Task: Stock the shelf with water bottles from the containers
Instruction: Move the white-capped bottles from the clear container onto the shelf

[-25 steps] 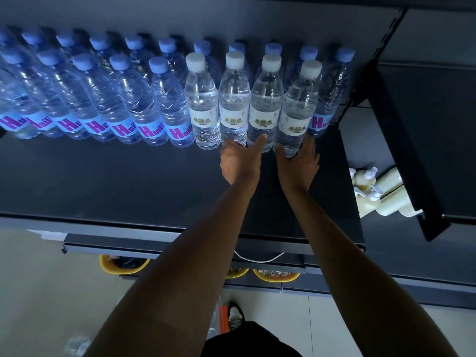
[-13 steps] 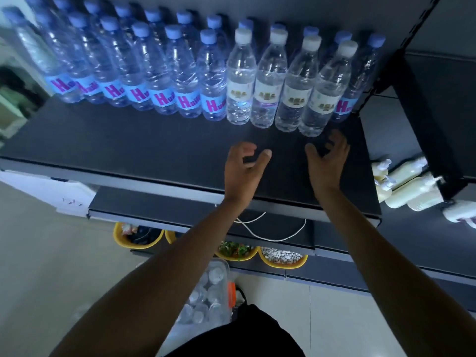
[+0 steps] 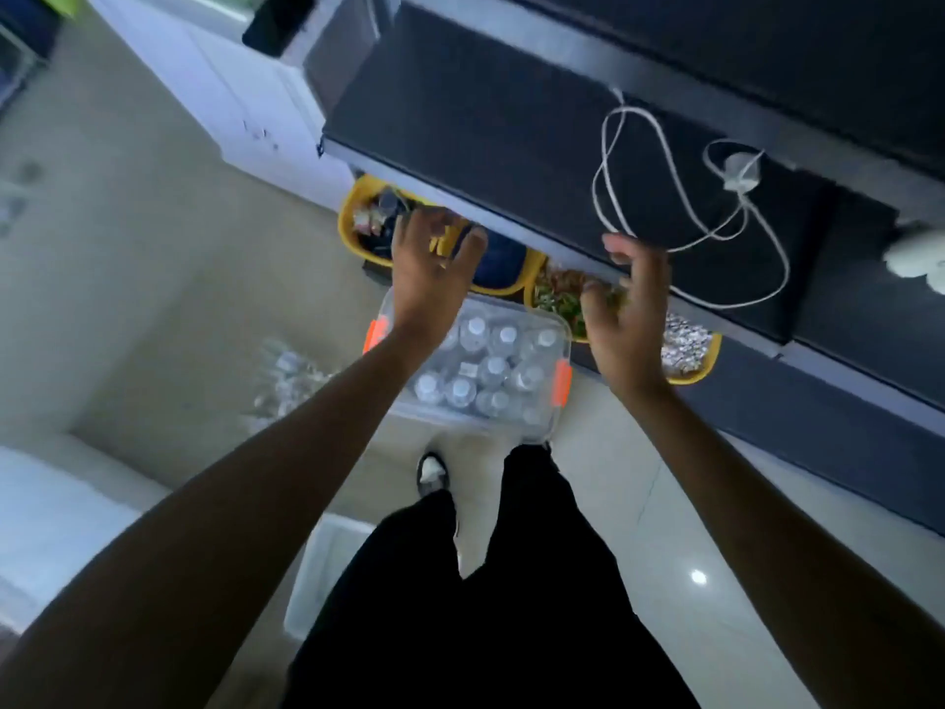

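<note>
Step in hand, judged: fetching the next water bottles (image 3: 493, 368) for the shelf (image 3: 486, 120).

Left hand (image 3: 434, 268) was empty, fingers loosely curled, and hovered at 11 o'clock of the clear container (image 3: 491, 427). Right hand (image 3: 626, 319) was also empty and loosely curled, at 2 o'clock of it, in front of the shelf's front edge. Neither touched a bottle. The container stood on the floor at 12 o'clock of the shoe (image 3: 432, 473), with upright bottles packed cap-up inside.

Advice on method: take one bottle per hand by the neck or upper body and lift straight up so that neighbours do not tip. Work from the nearest row and keep clear of the orange latches (image 3: 562, 383). The white cable (image 3: 690, 222) lay looped on the shelf at 1 o'clock and could snag a rising wrist.

Hard to make out:
- The left forearm covered the container's 10 o'clock corner, so the bottle count was uncertain.
- A blurred heap (image 3: 286, 376) at 9 o'clock was possibly more bottles.
- The contents of the yellow bins (image 3: 690, 373) under the shelf were indistinct.
- The stocked shelf level was out of frame.
</note>
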### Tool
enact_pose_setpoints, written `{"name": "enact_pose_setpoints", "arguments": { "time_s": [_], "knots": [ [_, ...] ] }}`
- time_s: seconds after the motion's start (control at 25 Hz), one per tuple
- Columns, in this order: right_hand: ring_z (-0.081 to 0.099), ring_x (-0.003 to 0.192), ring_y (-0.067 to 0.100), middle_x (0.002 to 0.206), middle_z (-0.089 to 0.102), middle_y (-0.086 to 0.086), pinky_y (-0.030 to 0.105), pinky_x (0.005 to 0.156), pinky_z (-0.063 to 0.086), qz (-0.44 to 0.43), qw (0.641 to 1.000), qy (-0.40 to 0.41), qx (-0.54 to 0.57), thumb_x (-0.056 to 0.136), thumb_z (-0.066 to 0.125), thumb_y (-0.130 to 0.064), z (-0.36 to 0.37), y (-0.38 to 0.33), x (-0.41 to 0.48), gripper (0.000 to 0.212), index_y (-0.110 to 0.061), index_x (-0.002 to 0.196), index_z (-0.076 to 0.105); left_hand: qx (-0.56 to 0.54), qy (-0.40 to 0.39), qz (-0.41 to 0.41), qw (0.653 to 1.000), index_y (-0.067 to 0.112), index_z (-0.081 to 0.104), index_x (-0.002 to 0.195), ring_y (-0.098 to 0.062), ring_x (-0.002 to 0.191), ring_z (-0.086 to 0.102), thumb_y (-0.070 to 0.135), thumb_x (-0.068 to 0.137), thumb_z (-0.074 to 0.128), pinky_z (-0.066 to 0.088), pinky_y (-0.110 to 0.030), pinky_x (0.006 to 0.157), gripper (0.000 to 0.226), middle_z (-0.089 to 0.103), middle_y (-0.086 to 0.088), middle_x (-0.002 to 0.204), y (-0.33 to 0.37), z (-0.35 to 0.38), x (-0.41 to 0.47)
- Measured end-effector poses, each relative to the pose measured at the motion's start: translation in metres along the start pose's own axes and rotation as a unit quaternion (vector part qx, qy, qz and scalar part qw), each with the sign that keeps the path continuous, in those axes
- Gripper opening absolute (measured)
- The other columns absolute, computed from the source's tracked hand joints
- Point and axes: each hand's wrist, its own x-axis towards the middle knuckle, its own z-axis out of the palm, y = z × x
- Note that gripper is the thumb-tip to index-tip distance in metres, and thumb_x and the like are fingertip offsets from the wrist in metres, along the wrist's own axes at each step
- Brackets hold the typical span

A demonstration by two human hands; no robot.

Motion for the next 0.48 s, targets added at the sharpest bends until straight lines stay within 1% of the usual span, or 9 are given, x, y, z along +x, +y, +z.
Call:
{"name": "enact_pose_setpoints", "arguments": {
  "time_s": [0.04,0.08,0.12,0.16,0.2,0.28,0.36,0.44,0.48],
  "knots": [
    [0.055,0.110,0.028,0.119,0.056,0.010,0.044,0.095,0.048,0.001,1.000,-0.030,-0.008,0.083,0.057,-0.001,0.020,0.010,-0.021,0.042,0.000,0.125,0.059,0.016,-0.006,-0.009,1.000,0.043,0.052,0.095,-0.024,0.097,0.064,0.041,0.083,0.070,0.057,-0.039,0.079,0.021,0.061,-0.001,0.106,-0.030,-0.012,-0.011],
    [0.055,0.109,0.028,0.118,0.057,0.013,0.044,0.095,0.048,0.002,0.998,-0.055,-0.016,0.084,0.056,-0.003,0.040,0.021,-0.041,0.041,0.001,0.125,0.059,0.039,-0.015,-0.024,0.999,0.039,0.054,0.097,-0.024,0.097,0.063,0.042,0.083,0.069,0.056,-0.045,0.080,0.021,0.058,0.005,0.104,-0.062,-0.020,-0.023],
    [0.055,0.109,0.029,0.118,0.058,0.016,0.043,0.097,0.048,0.008,0.996,-0.081,-0.026,0.085,0.056,-0.005,0.059,0.035,-0.061,0.040,0.001,0.125,0.059,0.067,-0.017,-0.041,0.997,0.032,0.057,0.100,-0.024,0.097,0.062,0.044,0.082,0.069,0.055,-0.047,0.082,0.025,0.055,0.008,0.103,-0.093,-0.028,-0.036],
    [0.055,0.109,0.031,0.117,0.059,0.018,0.041,0.097,0.047,0.020,0.994,-0.100,-0.048,0.085,0.057,-0.006,0.074,0.048,-0.079,0.040,0.001,0.125,0.060,0.101,-0.021,-0.055,0.993,0.021,0.061,0.103,-0.025,0.098,0.061,0.046,0.081,0.067,0.054,-0.048,0.085,0.034,0.055,0.008,0.104,-0.117,-0.034,-0.049],
    [0.055,0.107,0.032,0.116,0.059,0.019,0.039,0.096,0.046,0.023,0.990,-0.117,-0.071,0.085,0.057,-0.008,0.087,0.060,-0.090,0.040,0.002,0.123,0.060,0.141,-0.030,-0.066,0.987,0.013,0.062,0.105,-0.028,0.099,0.060,0.049,0.079,0.065,0.052,-0.048,0.088,0.044,0.056,0.004,0.106,-0.140,-0.035,-0.058],
    [0.055,0.104,0.034,0.113,0.059,0.019,0.044,0.094,0.047,0.035,0.977,-0.182,-0.108,0.084,0.058,-0.014,0.118,0.092,-0.114,0.042,0.002,0.122,0.060,0.203,-0.070,-0.097,0.972,0.004,0.062,0.112,-0.033,0.105,0.058,0.053,0.076,0.059,0.049,-0.045,0.094,0.061,0.059,-0.010,0.114,-0.188,-0.034,-0.077],
    [0.056,0.108,0.037,0.117,0.059,0.020,0.049,0.095,0.047,0.056,0.949,-0.270,-0.149,0.083,0.058,-0.021,0.140,0.114,-0.132,0.048,0.000,0.126,0.057,0.269,-0.125,-0.146,0.944,0.004,0.058,0.125,-0.036,0.117,0.053,0.052,0.077,0.062,0.042,-0.043,0.098,0.067,0.056,-0.016,0.124,-0.223,-0.032,-0.091],
    [0.055,0.114,0.041,0.126,0.056,0.022,0.049,0.098,0.046,0.066,0.911,-0.354,-0.203,0.084,0.063,-0.020,0.166,0.135,-0.144,0.056,-0.004,0.137,0.053,0.348,-0.179,-0.188,0.901,0.011,0.049,0.138,-0.034,0.127,0.046,0.043,0.084,0.069,0.039,-0.042,0.100,0.066,0.051,-0.014,0.134,-0.257,-0.023,-0.097],
    [0.055,0.115,0.043,0.130,0.054,0.022,0.049,0.098,0.045,0.064,0.892,-0.381,-0.235,0.085,0.065,-0.019,0.177,0.144,-0.149,0.059,-0.007,0.142,0.050,0.380,-0.201,-0.195,0.882,0.014,0.045,0.141,-0.033,0.129,0.044,0.041,0.086,0.069,0.039,-0.043,0.101,0.066,0.050,-0.013,0.136,-0.271,-0.017,-0.098]
  ]
}}
